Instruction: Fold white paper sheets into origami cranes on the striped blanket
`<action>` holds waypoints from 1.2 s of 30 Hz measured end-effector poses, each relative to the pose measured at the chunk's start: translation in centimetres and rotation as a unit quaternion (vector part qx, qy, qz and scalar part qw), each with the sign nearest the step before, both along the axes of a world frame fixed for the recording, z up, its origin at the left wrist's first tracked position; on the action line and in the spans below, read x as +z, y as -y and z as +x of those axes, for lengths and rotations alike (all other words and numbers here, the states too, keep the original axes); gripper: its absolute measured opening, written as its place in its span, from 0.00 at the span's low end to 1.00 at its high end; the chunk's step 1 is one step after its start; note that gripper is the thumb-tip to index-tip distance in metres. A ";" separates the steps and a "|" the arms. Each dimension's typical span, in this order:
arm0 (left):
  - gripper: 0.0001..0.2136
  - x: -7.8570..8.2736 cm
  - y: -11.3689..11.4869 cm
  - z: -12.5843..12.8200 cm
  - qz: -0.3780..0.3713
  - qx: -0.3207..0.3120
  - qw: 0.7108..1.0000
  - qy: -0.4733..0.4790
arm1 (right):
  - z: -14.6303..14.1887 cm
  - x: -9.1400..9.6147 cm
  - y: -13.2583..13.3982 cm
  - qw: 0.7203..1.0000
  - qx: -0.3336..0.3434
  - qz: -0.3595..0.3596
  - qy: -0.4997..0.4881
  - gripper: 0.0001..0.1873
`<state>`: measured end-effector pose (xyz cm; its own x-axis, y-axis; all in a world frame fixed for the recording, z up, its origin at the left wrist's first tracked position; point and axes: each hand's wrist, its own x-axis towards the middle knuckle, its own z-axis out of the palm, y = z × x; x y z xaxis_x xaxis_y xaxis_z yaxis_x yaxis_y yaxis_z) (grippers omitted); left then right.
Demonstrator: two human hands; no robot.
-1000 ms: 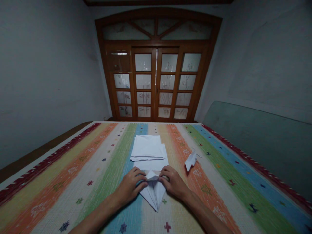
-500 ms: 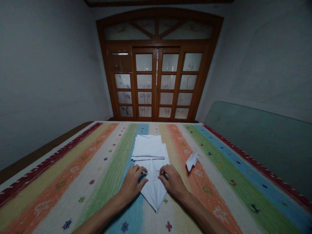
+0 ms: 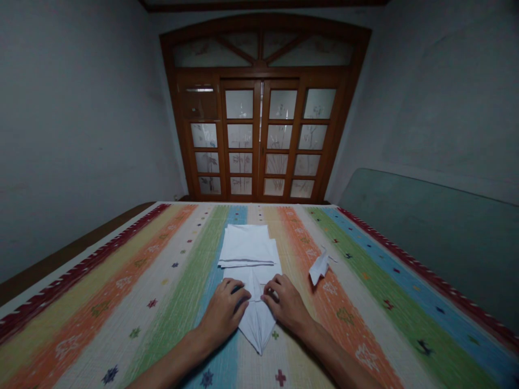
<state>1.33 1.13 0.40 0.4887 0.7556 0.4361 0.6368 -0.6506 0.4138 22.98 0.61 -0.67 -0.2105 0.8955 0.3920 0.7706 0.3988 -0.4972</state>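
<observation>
A white paper, partly folded (image 3: 256, 321) into a long shape with a point towards me, lies on the striped mat (image 3: 121, 302). My left hand (image 3: 224, 312) rests on its left side with curled fingers pressing the paper near the middle crease. My right hand (image 3: 285, 303) does the same on the right side, fingertips at the crease. Both hands press down on the paper against the mat.
A stack of white sheets (image 3: 248, 247) lies just beyond the hands. A small finished folded paper figure (image 3: 319, 267) sits to the right. A wooden door with glass panes (image 3: 259, 140) closes the far wall; a green-grey board (image 3: 430, 232) leans at the right.
A raised flap at the far end of the paper has been laid flat forward. Both hands shifted slightly inward along the crease.
</observation>
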 end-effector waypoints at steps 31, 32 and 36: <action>0.16 0.4 0.4 0.6 -0.086 -0.043 0.985 0.146 | -0.9 -0.4 -0.5 0.959 0.056 -0.100 -0.259 0.06; 0.15 0.4 0.3 0.6 -0.087 -0.041 0.984 0.151 | -0.9 -0.4 -0.6 0.952 0.058 -0.099 -0.285 0.07; 0.15 0.4 0.1 0.5 -0.112 -0.002 0.971 0.211 | -0.9 0.2 -0.9 0.934 0.029 -0.072 -0.349 0.11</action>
<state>1.86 1.02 0.80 0.3053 0.8527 0.4239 0.3774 -0.5171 0.7683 22.13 1.49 -0.50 0.0006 0.9448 0.3277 0.2169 0.3198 -0.9223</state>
